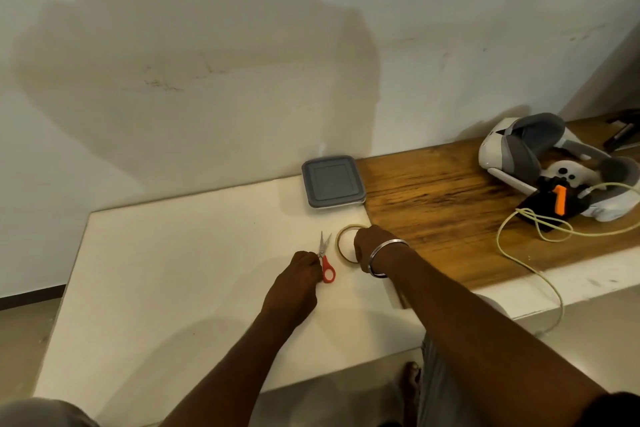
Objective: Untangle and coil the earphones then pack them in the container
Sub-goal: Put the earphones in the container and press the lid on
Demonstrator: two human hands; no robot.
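Observation:
A square container with a grey lid (333,181) stands shut at the back of the white table (194,253), against the wall. My left hand (300,276) lies with curled fingers at the red handles of a small pair of scissors (325,259). My right hand (370,246), with a metal bangle on its wrist, rests on a roll of clear tape (343,242) lying flat beside the scissors. No earphones show anywhere in view.
A wooden board (443,204) covers the table's right part. On it lie a white and grey headset (540,156), a black and orange device (550,201) and a pale yellow cable (530,253) that runs off the front edge.

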